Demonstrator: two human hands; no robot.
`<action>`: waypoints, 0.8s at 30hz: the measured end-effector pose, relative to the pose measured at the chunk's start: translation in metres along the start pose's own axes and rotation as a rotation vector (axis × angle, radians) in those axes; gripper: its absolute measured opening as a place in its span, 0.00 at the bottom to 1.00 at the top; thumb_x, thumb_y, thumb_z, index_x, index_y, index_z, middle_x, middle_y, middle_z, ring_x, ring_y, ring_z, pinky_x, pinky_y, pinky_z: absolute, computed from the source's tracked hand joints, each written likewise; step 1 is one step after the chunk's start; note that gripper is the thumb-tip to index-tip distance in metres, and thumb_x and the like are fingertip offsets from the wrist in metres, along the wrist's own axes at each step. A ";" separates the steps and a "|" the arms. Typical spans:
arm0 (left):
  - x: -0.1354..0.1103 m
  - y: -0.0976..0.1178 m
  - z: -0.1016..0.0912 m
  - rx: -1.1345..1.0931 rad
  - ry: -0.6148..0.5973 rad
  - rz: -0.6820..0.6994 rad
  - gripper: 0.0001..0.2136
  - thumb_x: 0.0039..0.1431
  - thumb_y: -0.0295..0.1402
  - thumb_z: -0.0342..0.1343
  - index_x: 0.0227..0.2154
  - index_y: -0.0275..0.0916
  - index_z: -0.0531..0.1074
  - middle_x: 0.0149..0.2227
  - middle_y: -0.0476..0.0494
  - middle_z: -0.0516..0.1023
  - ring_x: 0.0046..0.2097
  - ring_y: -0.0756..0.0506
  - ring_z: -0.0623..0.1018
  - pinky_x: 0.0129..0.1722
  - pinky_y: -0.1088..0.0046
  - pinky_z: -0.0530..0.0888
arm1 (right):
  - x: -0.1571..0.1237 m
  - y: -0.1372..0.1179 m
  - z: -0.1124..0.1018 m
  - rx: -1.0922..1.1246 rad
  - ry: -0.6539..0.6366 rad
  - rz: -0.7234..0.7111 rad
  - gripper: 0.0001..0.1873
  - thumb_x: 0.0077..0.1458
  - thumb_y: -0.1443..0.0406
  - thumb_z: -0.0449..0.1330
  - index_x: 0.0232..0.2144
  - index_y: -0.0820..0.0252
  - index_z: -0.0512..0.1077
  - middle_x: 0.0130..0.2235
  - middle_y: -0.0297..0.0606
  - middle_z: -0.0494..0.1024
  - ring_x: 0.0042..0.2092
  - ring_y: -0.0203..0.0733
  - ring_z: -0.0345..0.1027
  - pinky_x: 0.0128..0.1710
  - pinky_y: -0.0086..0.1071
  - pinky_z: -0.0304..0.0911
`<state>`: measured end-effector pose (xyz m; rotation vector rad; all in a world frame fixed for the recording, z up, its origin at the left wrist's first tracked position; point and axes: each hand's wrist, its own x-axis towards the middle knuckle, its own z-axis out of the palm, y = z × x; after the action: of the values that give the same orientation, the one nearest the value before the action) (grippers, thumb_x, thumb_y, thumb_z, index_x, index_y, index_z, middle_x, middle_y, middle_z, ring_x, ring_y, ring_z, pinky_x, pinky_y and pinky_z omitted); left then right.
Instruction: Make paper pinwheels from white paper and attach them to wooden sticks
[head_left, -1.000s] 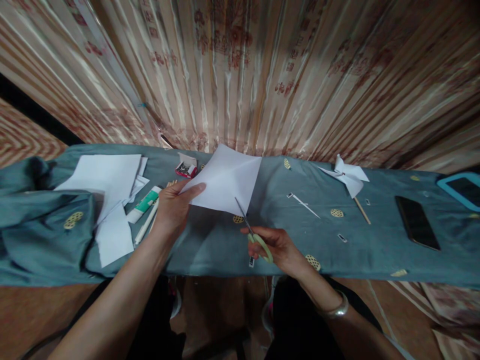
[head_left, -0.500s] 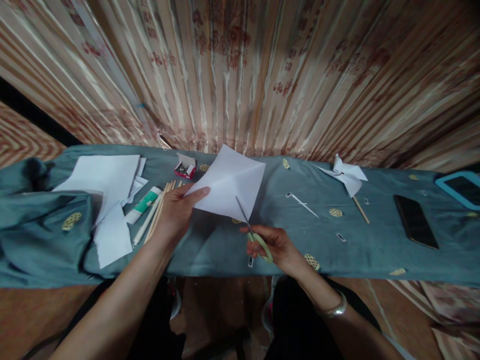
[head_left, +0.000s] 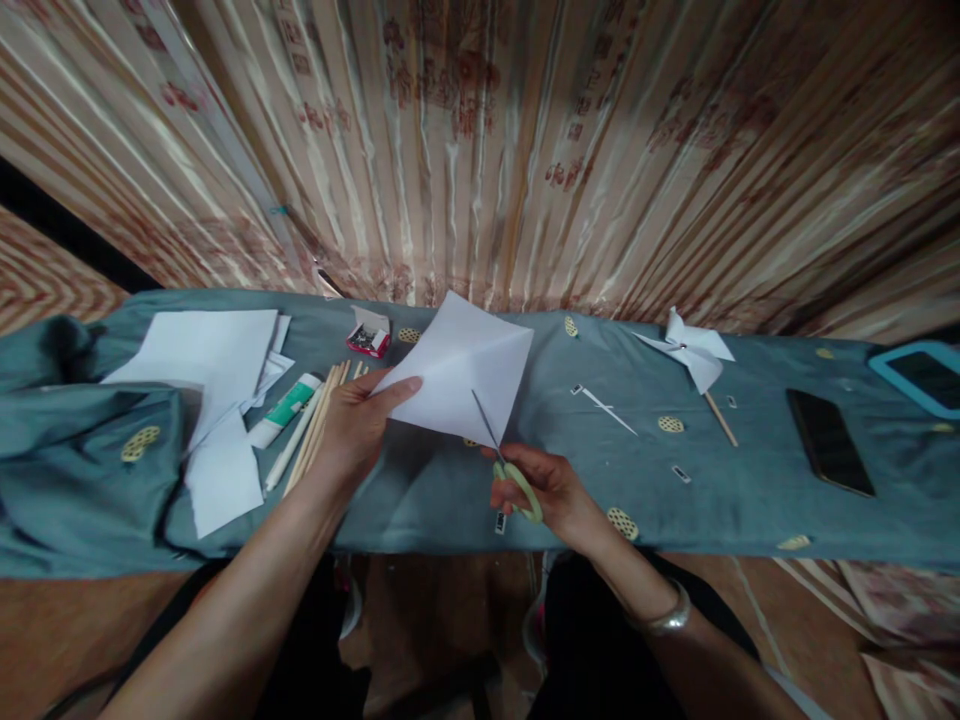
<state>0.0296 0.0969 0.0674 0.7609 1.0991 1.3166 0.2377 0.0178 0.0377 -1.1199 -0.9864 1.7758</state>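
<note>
Blue device [head_left: 934,378], cut by right edge; sticks [head_left: 319,420], partly behind left hand [head_left: 360,420]; scissors [head_left: 524,482], handles partly covered; box contents [head_left: 367,335], too small to tell.

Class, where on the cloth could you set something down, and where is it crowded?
Bare cloth lies between the left hand and right hand, on the near side of the held paper, and between the pinwheel and phone. Crowded: the left side, with loose paper, tube and sticks.

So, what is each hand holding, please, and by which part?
Left hand: white square paper, by its left corner. Right hand: green-handled metal scissors, by the handles.
</note>
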 end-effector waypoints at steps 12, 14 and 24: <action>0.000 -0.002 0.001 0.015 0.014 -0.013 0.14 0.33 0.33 0.72 0.27 0.36 0.81 0.27 0.45 0.81 0.28 0.46 0.78 0.32 0.71 0.72 | 0.001 0.001 0.003 -0.011 0.011 -0.002 0.29 0.39 0.53 0.73 0.40 0.58 0.69 0.23 0.28 0.76 0.22 0.32 0.68 0.23 0.27 0.63; 0.000 -0.003 0.002 0.010 0.013 -0.010 0.14 0.34 0.33 0.72 0.28 0.36 0.81 0.28 0.45 0.82 0.28 0.46 0.78 0.32 0.70 0.73 | 0.001 0.002 0.003 -0.016 0.007 0.002 0.30 0.39 0.52 0.73 0.41 0.59 0.69 0.23 0.29 0.76 0.22 0.32 0.67 0.22 0.27 0.62; -0.003 -0.002 0.003 0.025 -0.002 -0.063 0.13 0.33 0.32 0.72 0.27 0.35 0.81 0.27 0.43 0.82 0.29 0.45 0.78 0.33 0.69 0.72 | 0.000 -0.004 0.003 -0.029 -0.020 -0.001 0.30 0.41 0.51 0.72 0.43 0.60 0.70 0.24 0.31 0.76 0.24 0.33 0.68 0.23 0.27 0.61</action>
<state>0.0337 0.0938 0.0669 0.7403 1.1306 1.2511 0.2357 0.0189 0.0423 -1.1209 -1.0274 1.7805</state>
